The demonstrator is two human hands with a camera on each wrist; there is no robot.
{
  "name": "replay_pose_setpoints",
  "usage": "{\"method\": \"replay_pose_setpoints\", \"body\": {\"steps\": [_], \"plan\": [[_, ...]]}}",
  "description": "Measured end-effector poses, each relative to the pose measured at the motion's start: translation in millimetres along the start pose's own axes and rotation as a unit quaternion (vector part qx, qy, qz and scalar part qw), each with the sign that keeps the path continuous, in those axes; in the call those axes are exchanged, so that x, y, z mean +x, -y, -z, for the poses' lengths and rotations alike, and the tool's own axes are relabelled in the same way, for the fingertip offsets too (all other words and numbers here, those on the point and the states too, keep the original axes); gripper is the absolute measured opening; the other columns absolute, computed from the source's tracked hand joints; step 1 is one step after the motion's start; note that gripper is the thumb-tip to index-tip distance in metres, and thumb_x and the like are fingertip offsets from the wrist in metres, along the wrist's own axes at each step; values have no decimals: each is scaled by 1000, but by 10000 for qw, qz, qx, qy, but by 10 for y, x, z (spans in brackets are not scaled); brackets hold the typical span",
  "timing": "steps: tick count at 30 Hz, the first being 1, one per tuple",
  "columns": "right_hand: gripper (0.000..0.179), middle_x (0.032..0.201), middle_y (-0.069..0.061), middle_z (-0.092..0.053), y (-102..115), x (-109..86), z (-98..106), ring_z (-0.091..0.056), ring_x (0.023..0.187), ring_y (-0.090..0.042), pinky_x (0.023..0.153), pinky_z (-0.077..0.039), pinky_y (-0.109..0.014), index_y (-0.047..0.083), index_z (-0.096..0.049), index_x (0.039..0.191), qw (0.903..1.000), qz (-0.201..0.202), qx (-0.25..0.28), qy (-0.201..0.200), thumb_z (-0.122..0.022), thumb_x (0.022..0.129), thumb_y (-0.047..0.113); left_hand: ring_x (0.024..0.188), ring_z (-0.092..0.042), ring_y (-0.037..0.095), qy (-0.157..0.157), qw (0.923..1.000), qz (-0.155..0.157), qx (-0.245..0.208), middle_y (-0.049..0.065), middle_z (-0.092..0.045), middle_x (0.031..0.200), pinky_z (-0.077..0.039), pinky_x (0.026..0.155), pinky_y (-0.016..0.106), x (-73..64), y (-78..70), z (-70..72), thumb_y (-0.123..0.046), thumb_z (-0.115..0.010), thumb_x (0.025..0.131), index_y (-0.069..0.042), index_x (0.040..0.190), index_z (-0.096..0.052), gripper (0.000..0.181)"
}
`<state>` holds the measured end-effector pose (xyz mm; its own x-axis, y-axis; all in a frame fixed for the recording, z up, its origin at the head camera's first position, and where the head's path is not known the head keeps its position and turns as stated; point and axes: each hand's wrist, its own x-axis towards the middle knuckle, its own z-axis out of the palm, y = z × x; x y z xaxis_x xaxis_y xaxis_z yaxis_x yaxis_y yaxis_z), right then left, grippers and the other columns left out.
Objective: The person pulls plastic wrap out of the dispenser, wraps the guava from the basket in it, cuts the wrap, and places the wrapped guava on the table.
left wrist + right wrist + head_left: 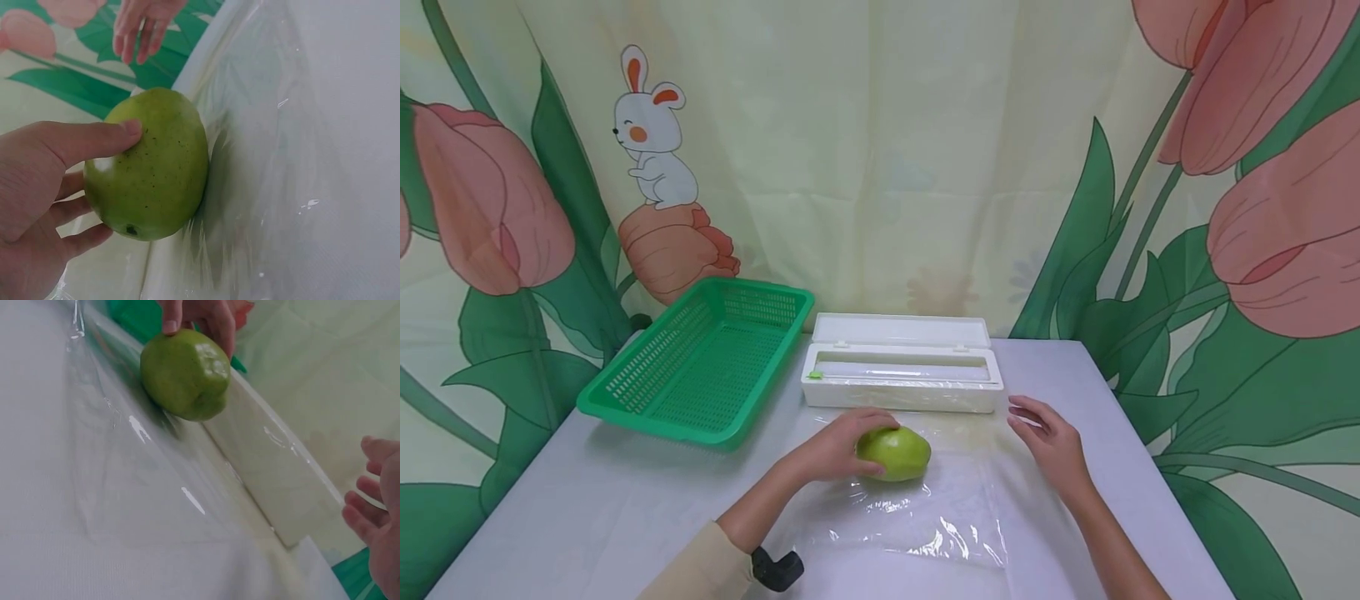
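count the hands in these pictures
2: the left hand grips the green fruit over the clear film; the right hand holds nothing near the right end of the white box.

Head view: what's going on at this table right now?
A person's left hand grips a green fruit, on or just above clear film spread over the table. The right hand holds nothing, near the right end of a white box with its lid up. A green basket sits to the left.
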<state>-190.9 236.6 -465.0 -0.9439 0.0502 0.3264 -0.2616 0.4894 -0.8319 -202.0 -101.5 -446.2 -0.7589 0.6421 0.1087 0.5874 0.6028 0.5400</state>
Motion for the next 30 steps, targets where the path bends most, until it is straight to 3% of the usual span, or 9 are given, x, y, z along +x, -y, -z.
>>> {"method": "replay_pose_setpoints", "body": {"steps": [16, 24, 30], "plan": [[35, 122, -11, -65, 23, -91, -1, -56, 101, 15, 82, -46, -2, 9, -62, 124, 9994, 83, -52, 324, -66, 92, 22, 137, -42, 23, -164, 9997, 132, -110, -2, -50, 142, -40, 111, 44, -139, -4, -40, -25, -82, 77, -22, 136, -53, 66], [34, 124, -11, -65, 42, -167, -14, -58, 102, 13, 81, -49, -5, 10, -62, 124, 9982, -86, 30, 596, -67, 92, 21, 138, -41, 24, -265, 9988, 387, -163, -2, -47, 146, -42, 109, 49, -262, 17, -14, -28, -82, 77, -25, 137, -52, 67], [32, 122, -11, -66, 80, -221, -28, -59, 101, 12, 81, -49, -7, 10, -63, 121, 9975, -26, 66, 700, -67, 91, 21, 138, -41, 25, -307, 9986, 317, -275, -2, -48, 145, -40, 109, 50, -370, 6, 28, -23, -81, 77, -22, 137, -52, 66]]}}
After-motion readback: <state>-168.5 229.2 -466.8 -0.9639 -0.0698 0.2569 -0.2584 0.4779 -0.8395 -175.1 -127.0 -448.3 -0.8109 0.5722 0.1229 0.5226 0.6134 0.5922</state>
